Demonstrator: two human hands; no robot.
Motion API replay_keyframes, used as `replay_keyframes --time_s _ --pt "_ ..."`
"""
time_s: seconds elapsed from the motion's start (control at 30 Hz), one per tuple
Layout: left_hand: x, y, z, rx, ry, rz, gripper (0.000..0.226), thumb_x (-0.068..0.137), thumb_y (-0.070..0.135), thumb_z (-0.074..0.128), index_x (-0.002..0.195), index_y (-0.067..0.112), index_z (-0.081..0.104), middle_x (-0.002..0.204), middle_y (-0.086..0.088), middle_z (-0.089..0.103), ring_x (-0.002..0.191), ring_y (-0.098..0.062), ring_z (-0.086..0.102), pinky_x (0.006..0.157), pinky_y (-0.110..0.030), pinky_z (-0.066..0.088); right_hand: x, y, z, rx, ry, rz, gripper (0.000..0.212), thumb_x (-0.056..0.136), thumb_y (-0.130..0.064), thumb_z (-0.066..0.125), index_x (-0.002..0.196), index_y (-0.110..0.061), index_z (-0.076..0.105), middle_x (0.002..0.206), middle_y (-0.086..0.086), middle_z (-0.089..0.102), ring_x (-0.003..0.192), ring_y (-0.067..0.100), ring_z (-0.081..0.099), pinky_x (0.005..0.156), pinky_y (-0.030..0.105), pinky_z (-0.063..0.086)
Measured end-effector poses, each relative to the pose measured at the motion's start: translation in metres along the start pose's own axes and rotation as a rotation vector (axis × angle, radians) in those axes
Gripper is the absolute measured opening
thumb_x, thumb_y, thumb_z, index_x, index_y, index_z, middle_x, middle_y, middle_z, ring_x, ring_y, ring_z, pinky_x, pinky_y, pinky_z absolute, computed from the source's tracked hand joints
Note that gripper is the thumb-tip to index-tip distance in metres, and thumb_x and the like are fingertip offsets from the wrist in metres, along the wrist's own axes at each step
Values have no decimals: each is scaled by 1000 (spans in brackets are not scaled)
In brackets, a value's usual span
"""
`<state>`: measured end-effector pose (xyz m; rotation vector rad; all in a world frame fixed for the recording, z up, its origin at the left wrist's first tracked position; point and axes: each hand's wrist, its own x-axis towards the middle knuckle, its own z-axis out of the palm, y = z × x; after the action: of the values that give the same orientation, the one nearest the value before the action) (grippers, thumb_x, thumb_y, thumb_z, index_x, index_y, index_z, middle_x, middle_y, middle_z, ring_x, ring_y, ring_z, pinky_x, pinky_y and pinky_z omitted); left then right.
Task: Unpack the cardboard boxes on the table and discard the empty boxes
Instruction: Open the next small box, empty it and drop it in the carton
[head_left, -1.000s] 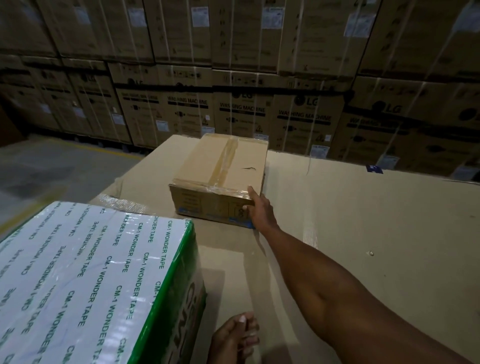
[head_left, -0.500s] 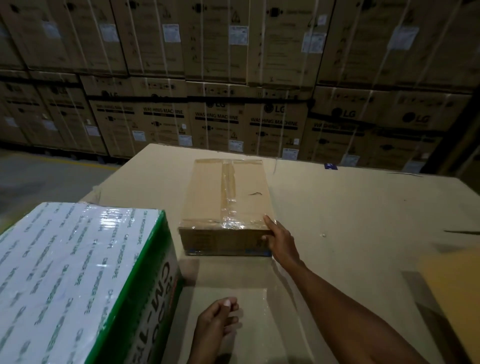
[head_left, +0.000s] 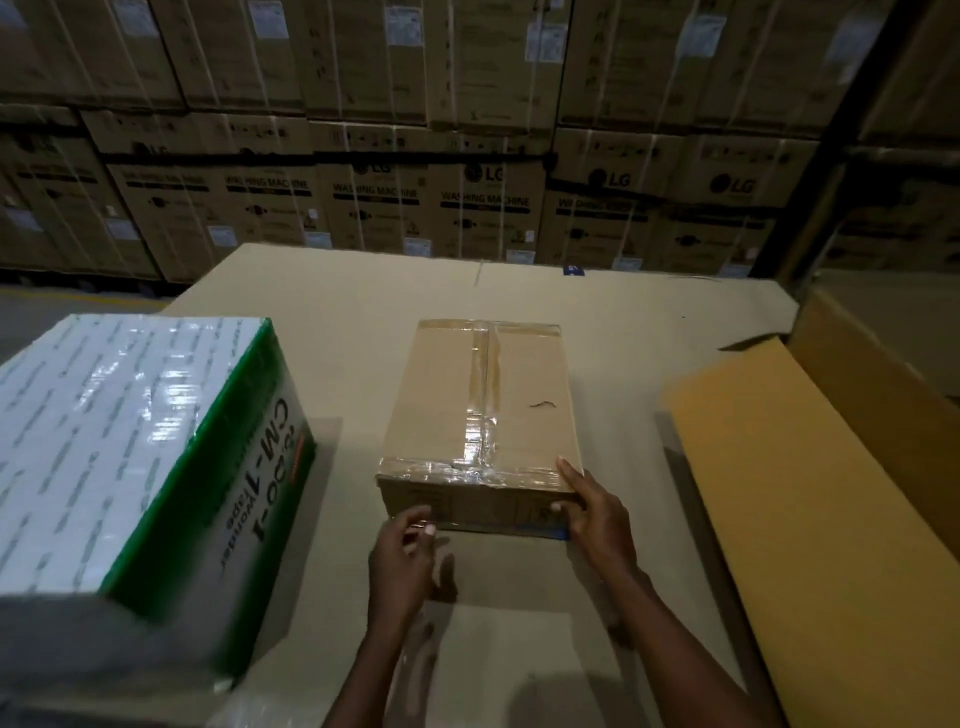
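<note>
Since half a second ago the brown taped box (head_left: 480, 415) has come nearer to the person and now sits at the middle of the counter (head_left: 623, 332), and the left hand (head_left: 402, 564), which lay back by the near edge, has come forward to the box's near face. The right hand (head_left: 597, 512) still grips the box's near right corner, thumb on top and fingers curled against the front. The left hand is blurred; its fingers are loosely bent at the lower left of that face, and whether they touch it cannot be told. Three boxes show on the counter: one brown taped box, one green and white tape carton (head_left: 130, 467) at 9 o'clock, one open yellowish carton (head_left: 810, 493) at 3 o'clock (only partly in view). The brown box's long axis runs from 6 to 12 o'clock, its tape seam along that line.
</note>
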<state>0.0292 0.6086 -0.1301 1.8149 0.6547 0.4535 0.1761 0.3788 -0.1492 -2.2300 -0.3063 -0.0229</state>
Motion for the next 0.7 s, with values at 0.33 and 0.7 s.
replay_keyframes --time_s 0.33,0.7 --pt "-91 -19 -15 140 100 -38 80 88 9 74 154 27 34 161 -6 24 146 -32 26 111 -48 36 -135 18 -56 55 28 40 74 89 5 73 142 -43 55 151 -1 54 113 -8 58 100 10 46" --pt "-114 -38 -32 13 8 -111 67 91 2 68 150 18 41 142 -8 50 127 -25 53 102 -42 50 -213 13 -48 461 136 351 102 85 4 77 162 -36 22 142 -11 43 131 12 41 106 35 44"
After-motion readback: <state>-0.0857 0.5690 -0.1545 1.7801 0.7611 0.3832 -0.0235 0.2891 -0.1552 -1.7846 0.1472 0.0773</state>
